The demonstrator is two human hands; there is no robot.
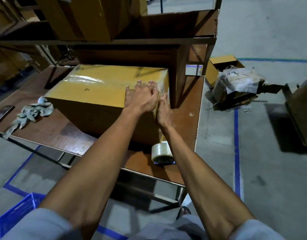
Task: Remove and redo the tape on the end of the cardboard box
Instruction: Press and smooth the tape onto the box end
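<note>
A yellow cardboard box (90,90) lies on the brown table (50,134), with clear tape shining across its top. My left hand (140,97) rests flat on the box's top right edge, fingers spread. My right hand (164,111) presses against the box's right end face, fingers on the clear tape there; whether it pinches the tape I cannot tell. A roll of clear tape (162,153) stands on the table by the box's near right corner, with a strip running up from it to the box end.
A crumpled wad of old tape (31,113) and a phone (2,113) lie on the table's left. Shelving with more boxes (83,16) stands behind. A torn wrapped bundle (239,85) sits on the floor at right, a blue crate (15,215) at bottom left.
</note>
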